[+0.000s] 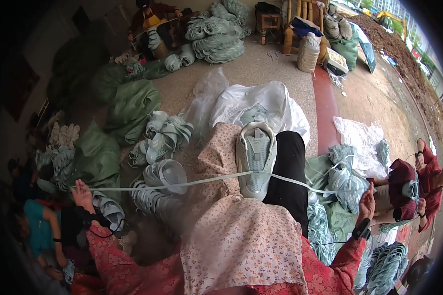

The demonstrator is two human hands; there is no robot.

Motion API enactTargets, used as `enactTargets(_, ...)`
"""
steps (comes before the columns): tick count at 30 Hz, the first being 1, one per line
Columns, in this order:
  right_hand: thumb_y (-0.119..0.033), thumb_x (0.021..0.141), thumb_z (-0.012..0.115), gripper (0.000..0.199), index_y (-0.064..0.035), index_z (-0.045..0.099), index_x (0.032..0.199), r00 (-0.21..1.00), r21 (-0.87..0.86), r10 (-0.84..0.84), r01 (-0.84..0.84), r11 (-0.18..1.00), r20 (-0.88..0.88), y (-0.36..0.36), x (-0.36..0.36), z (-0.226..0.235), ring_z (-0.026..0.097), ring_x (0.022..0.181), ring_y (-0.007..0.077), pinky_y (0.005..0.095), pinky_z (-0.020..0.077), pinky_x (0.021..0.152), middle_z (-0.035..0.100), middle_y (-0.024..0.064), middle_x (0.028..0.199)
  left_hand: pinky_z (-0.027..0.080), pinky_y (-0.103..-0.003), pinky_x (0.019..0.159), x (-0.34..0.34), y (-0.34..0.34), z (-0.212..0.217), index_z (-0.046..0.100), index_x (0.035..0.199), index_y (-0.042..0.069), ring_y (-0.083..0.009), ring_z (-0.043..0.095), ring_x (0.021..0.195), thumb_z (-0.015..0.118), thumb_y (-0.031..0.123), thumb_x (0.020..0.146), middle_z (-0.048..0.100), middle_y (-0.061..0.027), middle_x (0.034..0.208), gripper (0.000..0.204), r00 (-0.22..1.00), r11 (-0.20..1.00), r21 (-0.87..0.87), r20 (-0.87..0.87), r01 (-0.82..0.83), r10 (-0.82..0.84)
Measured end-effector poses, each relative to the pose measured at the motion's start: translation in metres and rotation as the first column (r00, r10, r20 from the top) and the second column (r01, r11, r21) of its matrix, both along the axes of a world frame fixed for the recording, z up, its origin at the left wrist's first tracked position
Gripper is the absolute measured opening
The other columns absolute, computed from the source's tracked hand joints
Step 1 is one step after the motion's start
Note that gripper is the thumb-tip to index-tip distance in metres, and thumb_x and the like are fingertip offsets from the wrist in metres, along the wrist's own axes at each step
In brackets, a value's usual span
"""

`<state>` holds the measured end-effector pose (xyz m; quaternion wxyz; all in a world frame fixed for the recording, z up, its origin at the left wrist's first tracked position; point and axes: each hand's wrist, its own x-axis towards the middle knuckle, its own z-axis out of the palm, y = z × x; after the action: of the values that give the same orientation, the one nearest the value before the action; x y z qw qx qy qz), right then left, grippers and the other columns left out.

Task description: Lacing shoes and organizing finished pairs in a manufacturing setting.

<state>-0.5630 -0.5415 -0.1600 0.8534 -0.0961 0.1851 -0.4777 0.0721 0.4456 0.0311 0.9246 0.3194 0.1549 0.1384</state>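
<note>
A pale grey-blue shoe upper (257, 189) rests on my lap, between the knee under the flowered apron and the knee in black. A long light-coloured shoelace (206, 180) crosses it and reaches out to both sides. Far to the left, my left hand (83, 195) pinches one end of the lace. Out to the right, my right hand (367, 202) has its fingers closed at the other end. The lace is nearly straight on the left and sags slightly on the right. Both hands are well apart from the upper.
Stacked uppers (165, 177) lie on my left beside green sacks (98, 152). A white plastic bag (290, 105) spreads beyond my knees. Bundles of pale laces (321, 231) are at my right. People work at left, right and far back; a plastic jug (308, 53) stands farther off.
</note>
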Motion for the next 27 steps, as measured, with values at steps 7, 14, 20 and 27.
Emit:
enactTargets(7,-0.017,0.100,0.054,0.021,-0.0048,0.058,0.117,0.661,-0.399,0.054,-0.514,0.759,-0.748,0.141,0.185,0.156,0.052,0.058,0.0060,0.0210,0.0440,0.051,0.065,0.0062,0.086,0.028,-0.015,0.046,-0.071,-0.304,0.046,0.051,0.138,0.008,-0.0002,0.044,0.059,0.057,0.016,0.095,0.062,0.0019,0.090,0.045,0.797,0.382,0.822,-0.137,0.423,-0.588)
enactTargets(14,-0.013,0.099,0.053,0.018,-0.0004,0.058,0.110,0.512,-0.476,-0.005,-0.795,0.375,-0.859,0.241,0.279,0.164,0.055,0.051,0.0110,0.0238,0.0447,0.048,0.060,0.0038,0.066,0.053,-0.026,0.071,-0.144,-0.485,-0.001,0.046,0.135,-0.005,-0.0174,0.067,0.088,0.056,0.013,0.096,0.069,-0.0158,0.106,0.044,0.271,0.104,0.702,-0.130,0.704,-0.954)
enactTargets(20,-0.011,0.090,0.058,0.013,-0.0021,0.067,0.091,0.436,-0.446,-0.315,-0.894,-0.045,-0.843,0.261,0.288,0.152,0.069,0.069,0.0283,0.0363,0.0525,0.063,0.069,0.0127,0.078,0.045,-0.020,0.061,-0.159,-0.518,-0.031,0.067,0.101,-0.001,-0.0052,0.058,0.070,0.062,0.015,0.095,0.068,-0.0035,0.087,0.018,0.118,-0.267,0.706,-0.445,0.656,-0.887)
enactTargets(27,-0.015,0.088,0.061,0.014,-0.0024,0.068,0.089,0.407,-0.402,-0.289,-0.912,-0.080,-0.867,0.264,0.291,0.144,0.069,0.073,0.0303,0.0369,0.0528,0.066,0.070,0.0140,0.077,0.044,-0.021,0.064,-0.167,-0.516,-0.054,0.068,0.093,-0.002,-0.0029,0.053,0.073,0.062,0.017,0.095,0.062,0.0025,0.076,0.021,0.096,-0.207,0.803,-0.311,0.558,-0.946)
